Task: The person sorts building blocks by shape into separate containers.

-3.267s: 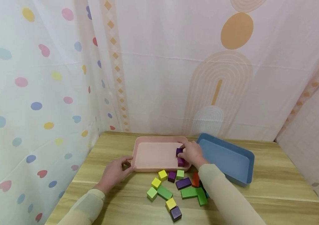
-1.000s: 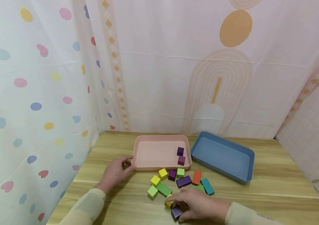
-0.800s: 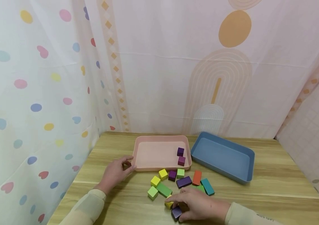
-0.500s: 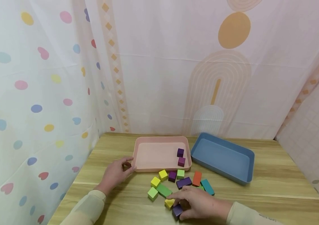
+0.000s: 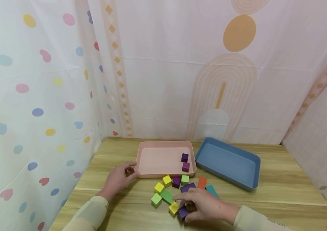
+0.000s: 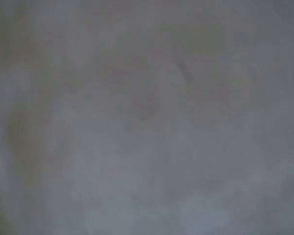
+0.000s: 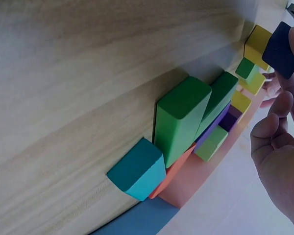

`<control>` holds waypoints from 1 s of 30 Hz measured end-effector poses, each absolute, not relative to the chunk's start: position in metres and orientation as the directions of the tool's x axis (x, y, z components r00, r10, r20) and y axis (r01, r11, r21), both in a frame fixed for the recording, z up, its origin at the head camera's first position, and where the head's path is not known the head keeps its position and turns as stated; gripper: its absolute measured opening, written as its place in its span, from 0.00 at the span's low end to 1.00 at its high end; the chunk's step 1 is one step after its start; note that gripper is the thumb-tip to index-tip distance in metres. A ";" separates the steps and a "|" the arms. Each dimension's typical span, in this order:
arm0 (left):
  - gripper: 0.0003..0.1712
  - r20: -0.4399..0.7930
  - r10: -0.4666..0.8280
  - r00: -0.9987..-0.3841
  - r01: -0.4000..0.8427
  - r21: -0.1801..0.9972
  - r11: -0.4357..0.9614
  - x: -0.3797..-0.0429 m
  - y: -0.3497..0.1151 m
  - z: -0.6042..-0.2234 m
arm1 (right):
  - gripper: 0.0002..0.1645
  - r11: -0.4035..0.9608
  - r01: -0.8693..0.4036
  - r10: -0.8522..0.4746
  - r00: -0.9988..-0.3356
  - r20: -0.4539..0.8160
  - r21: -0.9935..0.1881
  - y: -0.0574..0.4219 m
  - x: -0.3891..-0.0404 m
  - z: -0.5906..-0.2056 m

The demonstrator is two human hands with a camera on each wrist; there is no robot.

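My right hand (image 5: 205,205) pinches a dark purple cube (image 5: 183,213) between thumb and fingers, its index finger stretched over the yellow cube (image 5: 173,208) beside it. In the right wrist view the held cube (image 7: 279,50) looks dark blue and tilted. My left hand (image 5: 118,179) touches the left front corner of the pink tray (image 5: 152,175) with thumb and index fingertips, fingers loosely bent. Inside that tray, at its right end, are a dark purple cube (image 5: 185,157) and a lighter purple cube (image 5: 185,167). The left wrist view is only a grey blur.
A blue tray (image 5: 227,160) stands slanted right of the pink one. In front lie several loose blocks: yellow (image 5: 167,181), purple (image 5: 176,182), light green (image 5: 156,200), green (image 5: 167,197), red (image 5: 202,183) and teal (image 5: 212,191). Green blocks (image 7: 183,115) stand out in the right wrist view.
My right hand has left the pink tray, where two purple cubes now sit, and gone to the front purple cube. It has since shifted that cube slightly away and right. The left hand stays put.
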State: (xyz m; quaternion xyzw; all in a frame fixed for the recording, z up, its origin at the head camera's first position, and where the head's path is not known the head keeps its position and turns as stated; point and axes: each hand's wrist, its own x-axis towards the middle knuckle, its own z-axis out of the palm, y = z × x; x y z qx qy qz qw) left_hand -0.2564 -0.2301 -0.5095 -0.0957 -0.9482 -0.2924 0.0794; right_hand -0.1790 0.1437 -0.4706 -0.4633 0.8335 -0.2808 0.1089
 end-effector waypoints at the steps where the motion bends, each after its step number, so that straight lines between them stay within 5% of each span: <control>1: 0.27 0.205 0.135 -0.969 0.227 0.539 0.811 -0.256 -0.230 -0.509 | 0.39 0.409 -0.713 -0.833 -0.546 0.086 -0.570 0.144 -0.179 -0.470; 30: 0.27 0.196 0.137 -0.971 0.221 0.522 0.824 -0.256 -0.229 -0.508 | 0.43 0.441 -0.692 -0.779 -0.611 0.139 -0.572 0.150 -0.192 -0.460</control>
